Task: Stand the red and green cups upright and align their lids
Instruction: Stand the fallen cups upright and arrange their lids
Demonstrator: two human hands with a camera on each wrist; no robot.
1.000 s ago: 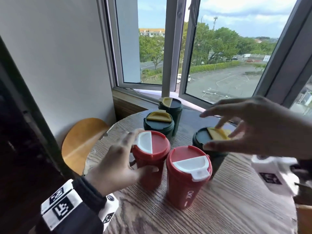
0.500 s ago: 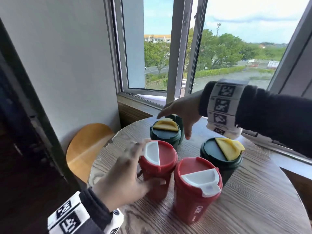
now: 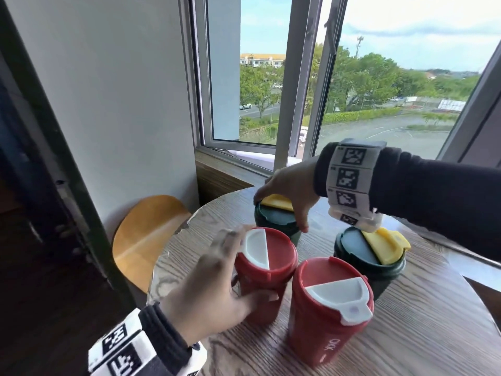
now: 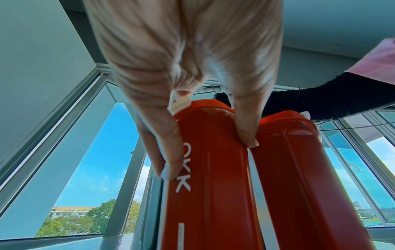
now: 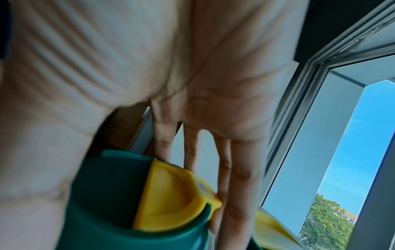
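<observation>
Two red cups with white flaps stand upright on the table. My left hand (image 3: 245, 267) grips the rear red cup (image 3: 273, 256) by its side, thumb in front and fingers behind; in the left wrist view the hand (image 4: 209, 159) pinches the red cup (image 4: 213, 186). The front red cup (image 3: 325, 316) stands free beside it. My right hand (image 3: 280, 213) arches over the back green cup (image 3: 271, 219) and grips its lid across the yellow flap (image 3: 276, 202). The right green cup (image 3: 363, 256) stands upright, with its yellow flap (image 3: 385, 246) turned to the right.
The round wooden table (image 3: 420, 335) ends close behind the cups at a window sill (image 3: 225, 169) under an open window. A wooden stool seat (image 3: 146, 234) sits low at the left. A second yellow flap (image 5: 273, 231) shows past my right fingers (image 5: 237, 177).
My right hand left the right green cup, reached to the back and came down onto the back green cup's lid. The left hand stayed on the rear red cup.
</observation>
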